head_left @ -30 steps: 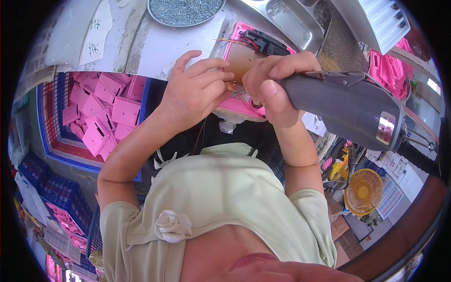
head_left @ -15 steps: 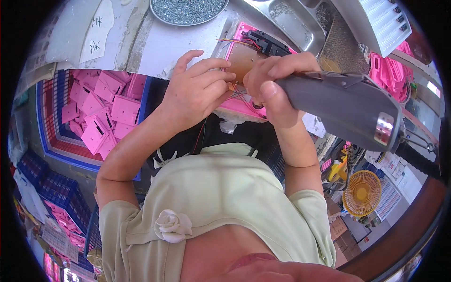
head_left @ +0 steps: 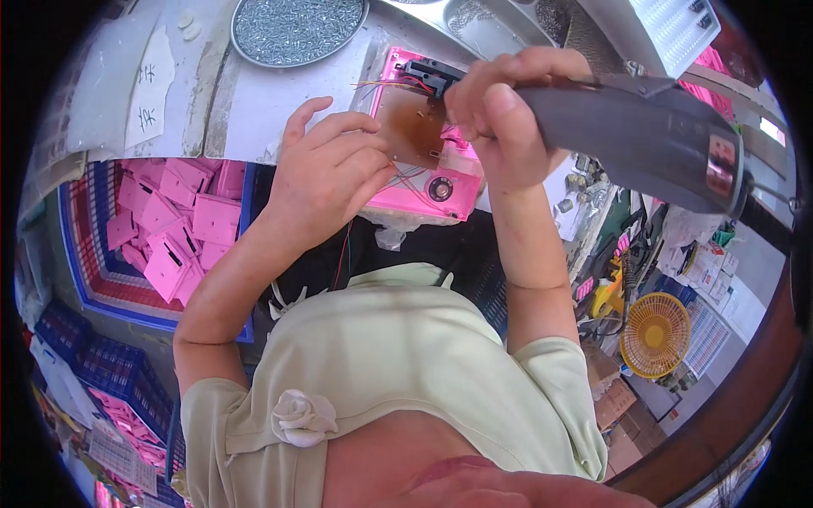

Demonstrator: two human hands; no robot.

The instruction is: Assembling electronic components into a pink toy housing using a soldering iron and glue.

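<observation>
My right hand (head_left: 508, 118) is wrapped round a dark grey electric screwdriver (head_left: 635, 140), tilted so that its cabled end points right. Its tip is hidden behind my fingers. Below on the workbench lies a pink plastic casing (head_left: 398, 201) holding a brown circuit board (head_left: 412, 127), thin coloured wires and a small round dark part (head_left: 440, 188). A long black part (head_left: 430, 74) runs along the casing's far edge. My left hand (head_left: 330, 165) hovers at the board's left side, fingers spread and bent, with nothing visible in it.
An oval metal dish of screws (head_left: 296, 30) stands at the far side, beside a metal tray (head_left: 487, 30) with small parts. To the left, a blue crate (head_left: 76, 245) holds several pink panels. A yellow basket (head_left: 656, 334) is at the right. The screwdriver's cable (head_left: 766, 222) reaches the right edge.
My right hand and the screwdriver have risen away from the casing, uncovering the round part and more of the board. My left hand has drawn slightly left. The view has shifted a little.
</observation>
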